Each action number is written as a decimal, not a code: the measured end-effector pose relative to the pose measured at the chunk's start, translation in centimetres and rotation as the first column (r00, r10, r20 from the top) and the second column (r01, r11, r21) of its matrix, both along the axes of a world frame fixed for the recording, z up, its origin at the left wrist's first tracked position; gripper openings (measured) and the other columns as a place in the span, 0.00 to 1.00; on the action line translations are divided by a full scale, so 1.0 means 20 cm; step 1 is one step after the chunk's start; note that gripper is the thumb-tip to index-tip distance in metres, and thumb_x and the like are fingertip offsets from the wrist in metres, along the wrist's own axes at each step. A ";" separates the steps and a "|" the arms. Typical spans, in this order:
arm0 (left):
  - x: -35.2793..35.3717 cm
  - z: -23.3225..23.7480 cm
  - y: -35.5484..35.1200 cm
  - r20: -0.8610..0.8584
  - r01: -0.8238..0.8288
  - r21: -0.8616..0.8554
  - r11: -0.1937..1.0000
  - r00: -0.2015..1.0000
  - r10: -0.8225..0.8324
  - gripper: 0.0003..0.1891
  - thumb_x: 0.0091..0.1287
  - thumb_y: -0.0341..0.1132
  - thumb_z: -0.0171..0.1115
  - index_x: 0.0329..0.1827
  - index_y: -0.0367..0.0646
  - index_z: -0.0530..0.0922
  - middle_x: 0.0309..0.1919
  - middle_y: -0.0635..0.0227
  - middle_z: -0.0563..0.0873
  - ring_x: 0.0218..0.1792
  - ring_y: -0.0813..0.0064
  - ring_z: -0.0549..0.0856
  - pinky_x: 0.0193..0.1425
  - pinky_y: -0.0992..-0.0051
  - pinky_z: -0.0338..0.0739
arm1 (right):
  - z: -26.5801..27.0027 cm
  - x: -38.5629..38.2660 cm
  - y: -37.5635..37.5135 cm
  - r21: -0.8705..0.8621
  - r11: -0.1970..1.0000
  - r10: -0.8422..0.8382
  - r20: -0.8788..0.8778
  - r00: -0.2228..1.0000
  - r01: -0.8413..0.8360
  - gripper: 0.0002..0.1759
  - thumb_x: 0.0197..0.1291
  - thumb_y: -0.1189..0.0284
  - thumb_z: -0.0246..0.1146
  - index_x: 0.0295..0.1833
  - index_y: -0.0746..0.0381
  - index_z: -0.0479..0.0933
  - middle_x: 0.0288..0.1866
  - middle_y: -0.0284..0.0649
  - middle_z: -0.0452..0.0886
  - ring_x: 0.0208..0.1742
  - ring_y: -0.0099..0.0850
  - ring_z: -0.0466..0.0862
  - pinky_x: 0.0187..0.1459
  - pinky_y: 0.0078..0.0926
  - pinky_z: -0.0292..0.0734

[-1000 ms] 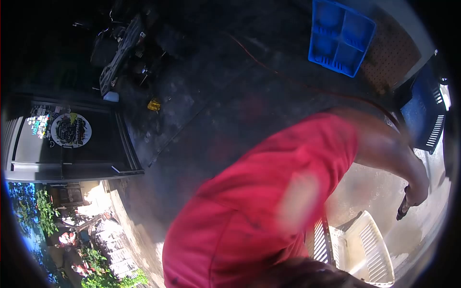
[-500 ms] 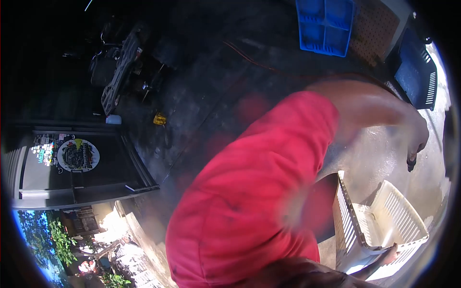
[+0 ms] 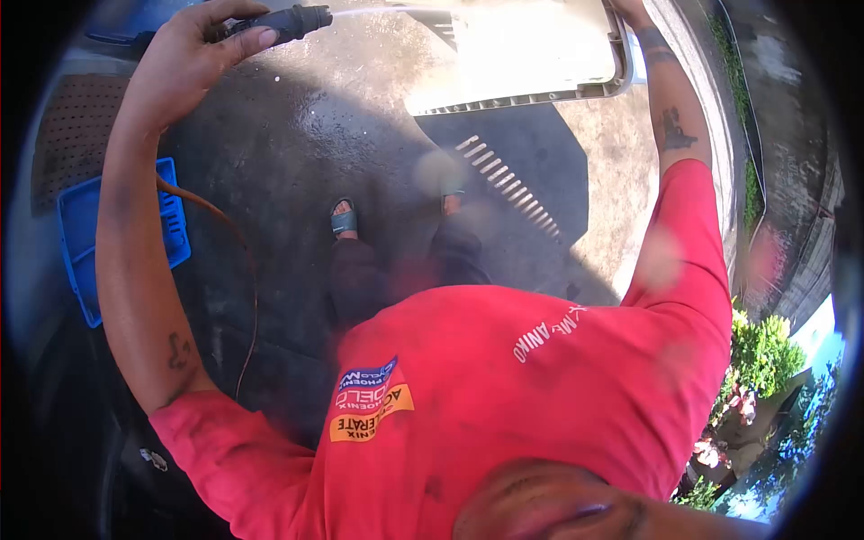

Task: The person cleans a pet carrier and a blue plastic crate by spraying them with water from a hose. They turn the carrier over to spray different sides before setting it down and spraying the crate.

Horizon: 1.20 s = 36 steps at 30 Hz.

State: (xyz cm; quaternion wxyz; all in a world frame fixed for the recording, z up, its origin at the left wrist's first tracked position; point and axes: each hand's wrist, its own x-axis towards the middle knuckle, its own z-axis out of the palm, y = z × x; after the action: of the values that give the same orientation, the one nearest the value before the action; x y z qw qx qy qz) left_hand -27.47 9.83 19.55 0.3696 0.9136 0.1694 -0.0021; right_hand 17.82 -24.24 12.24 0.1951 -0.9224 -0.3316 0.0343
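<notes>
My left hand [image 3: 216, 36], at the top left, is closed around a black spray nozzle [image 3: 292, 22]. A thin white jet leaves its tip, pointing right towards a pale plastic crate [image 3: 540, 49]. The crate's upper part lies beyond the frame, and sunlight washes out its inside. My right hand [image 3: 633, 11] is at the crate's far right corner, cut off by the top edge; its fingers are hidden.
A blue divided tray [image 3: 83, 243] lies at the left beside a perforated brown panel [image 3: 76, 135]. An orange-brown hose [image 3: 211, 209] runs over the wet floor. My sandalled feet [image 3: 344, 219] stand below the crate. Plants [image 3: 765, 351] are at the right.
The view has swung round, bringing both my arms, shirt front and feet into sight. The nozzle and crate now appear along the top, with a jet visible between them.
</notes>
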 end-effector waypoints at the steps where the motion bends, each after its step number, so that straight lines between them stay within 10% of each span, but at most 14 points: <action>1: 0.00 -0.05 0.06 -0.008 0.032 -0.012 0.999 0.999 -0.032 0.24 0.62 0.44 0.71 0.55 0.37 0.81 0.42 0.66 0.86 0.47 0.75 0.82 0.58 0.73 0.73 | 0.00 0.00 0.00 -0.009 1.000 -0.004 0.010 1.000 0.004 0.22 0.53 0.70 0.63 0.51 0.73 0.76 0.56 0.53 0.80 0.49 0.34 0.81 0.54 0.31 0.76; 6: -0.06 -0.14 0.22 -0.025 0.115 -0.145 0.983 0.993 -0.120 0.24 0.63 0.45 0.70 0.56 0.38 0.81 0.43 0.65 0.86 0.47 0.74 0.82 0.56 0.72 0.74 | -0.05 -0.02 0.03 -0.015 1.000 -0.008 -0.001 1.000 0.008 0.30 0.51 0.69 0.64 0.59 0.74 0.71 0.59 0.54 0.79 0.54 0.37 0.80 0.57 0.33 0.74; 7: -0.08 -0.16 0.21 0.026 0.157 0.088 0.984 0.987 -0.160 0.23 0.63 0.45 0.70 0.56 0.39 0.81 0.43 0.65 0.86 0.45 0.73 0.83 0.54 0.71 0.75 | -0.04 -0.02 0.03 -0.016 1.000 -0.007 -0.004 1.000 0.007 0.31 0.51 0.69 0.64 0.61 0.74 0.70 0.59 0.54 0.78 0.55 0.37 0.79 0.58 0.33 0.74; 13: -0.15 -0.14 0.20 0.158 0.220 0.086 0.972 0.960 -0.231 0.22 0.64 0.46 0.68 0.56 0.42 0.82 0.45 0.62 0.87 0.44 0.68 0.85 0.52 0.67 0.79 | -0.04 -0.08 0.09 -0.003 1.000 0.013 -0.035 0.999 -0.013 0.40 0.50 0.69 0.64 0.69 0.75 0.65 0.63 0.54 0.76 0.59 0.40 0.77 0.61 0.35 0.73; 16: -0.11 0.04 0.08 -0.205 0.057 0.011 0.998 0.977 -0.054 0.20 0.59 0.45 0.70 0.49 0.40 0.85 0.42 0.49 0.87 0.46 0.56 0.86 0.50 0.63 0.80 | -0.07 -0.09 0.13 0.161 0.987 0.026 -0.248 0.969 0.015 0.41 0.52 0.71 0.63 0.72 0.74 0.61 0.66 0.54 0.72 0.60 0.40 0.77 0.60 0.34 0.74; 22: -0.09 -0.05 0.01 -0.247 0.120 0.109 0.987 0.965 -0.090 0.18 0.61 0.45 0.67 0.48 0.43 0.85 0.44 0.53 0.87 0.47 0.52 0.85 0.51 0.60 0.79 | -0.12 -0.01 0.13 0.301 0.948 0.019 -0.368 0.929 0.100 0.44 0.52 0.75 0.63 0.75 0.75 0.55 0.68 0.54 0.68 0.62 0.38 0.74 0.56 0.31 0.76; 36: 0.12 -0.16 -0.09 -0.184 0.129 0.018 0.991 0.975 -0.124 0.16 0.63 0.43 0.64 0.49 0.44 0.84 0.46 0.55 0.87 0.49 0.54 0.85 0.54 0.60 0.78 | -0.08 -0.11 0.10 0.228 0.974 0.026 -0.194 0.981 0.020 0.40 0.52 0.77 0.63 0.72 0.76 0.60 0.66 0.54 0.71 0.61 0.37 0.75 0.53 0.31 0.79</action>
State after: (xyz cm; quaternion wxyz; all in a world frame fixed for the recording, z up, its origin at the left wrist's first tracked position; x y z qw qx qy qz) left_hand -25.12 8.12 16.43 0.3380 0.9239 0.1441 -0.1068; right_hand 15.61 -22.18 10.58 0.3315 -0.8854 -0.3139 0.0870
